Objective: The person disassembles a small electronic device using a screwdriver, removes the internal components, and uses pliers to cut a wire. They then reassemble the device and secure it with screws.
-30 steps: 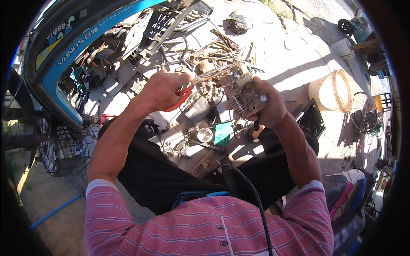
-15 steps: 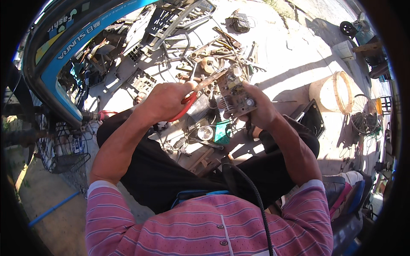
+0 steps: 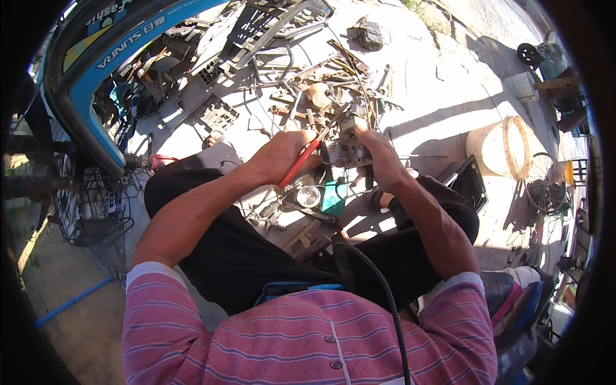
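Now left hand [image 3: 285, 156] wraps red-handled pliers [image 3: 299, 164], right hand [image 3: 386, 160] pinches circuit board [image 3: 351, 154] at its side. Versus a second ago: hands closer together, pliers handle steeper, board turned more edge-on, held between hands above ground [image 3: 436, 70].

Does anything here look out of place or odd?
Yes: the metal pieces at upper middle lie strewn on the ground at all angles, looking unsorted. Also, the circuit board in the right hand is bare, its components exposed.

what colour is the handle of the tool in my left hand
The handle is red; the head view shows it best.
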A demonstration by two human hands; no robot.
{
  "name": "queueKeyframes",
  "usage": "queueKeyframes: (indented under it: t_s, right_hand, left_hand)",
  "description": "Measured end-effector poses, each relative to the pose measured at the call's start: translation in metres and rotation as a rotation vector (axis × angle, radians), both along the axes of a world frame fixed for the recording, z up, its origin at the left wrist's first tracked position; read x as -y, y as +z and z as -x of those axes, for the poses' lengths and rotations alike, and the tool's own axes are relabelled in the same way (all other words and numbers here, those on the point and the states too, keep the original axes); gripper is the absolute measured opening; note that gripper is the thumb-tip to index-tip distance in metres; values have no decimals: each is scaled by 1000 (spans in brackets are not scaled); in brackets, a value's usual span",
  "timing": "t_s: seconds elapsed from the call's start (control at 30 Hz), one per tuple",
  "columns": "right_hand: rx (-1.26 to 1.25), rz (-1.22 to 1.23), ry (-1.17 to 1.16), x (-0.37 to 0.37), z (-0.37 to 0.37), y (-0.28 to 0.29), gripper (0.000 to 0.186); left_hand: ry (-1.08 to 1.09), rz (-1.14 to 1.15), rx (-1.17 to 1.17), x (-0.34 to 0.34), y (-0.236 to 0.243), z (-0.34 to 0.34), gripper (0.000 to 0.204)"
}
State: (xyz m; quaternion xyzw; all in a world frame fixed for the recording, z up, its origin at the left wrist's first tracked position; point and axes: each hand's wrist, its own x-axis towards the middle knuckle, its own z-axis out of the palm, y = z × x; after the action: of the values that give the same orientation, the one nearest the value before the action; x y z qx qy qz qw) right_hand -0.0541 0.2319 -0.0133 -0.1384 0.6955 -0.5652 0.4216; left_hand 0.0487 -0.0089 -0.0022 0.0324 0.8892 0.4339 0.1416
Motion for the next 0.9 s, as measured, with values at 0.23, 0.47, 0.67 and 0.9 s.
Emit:
queueKeyframes:
  t_s: [0.23, 0.47, 0.67, 0.9]
  right_hand:
    - [-340, -97, 47, 0, -4, 12, 58]
    - [268, 316, -52, -4, 12, 12, 65]
    - [375, 471, -223, 0, 25, 33, 61]
    - [432, 451, -465, -1, 39, 30, 52]
  left_hand:
    - [195, -318, 227, 11, 35, -1, 25]
    - [178, -245, 150, 20, 19, -5, 42]
    - [182, 64, -4, 19, 29, -8, 59]
    - [36, 4, 34, 10, 37, -14, 51]
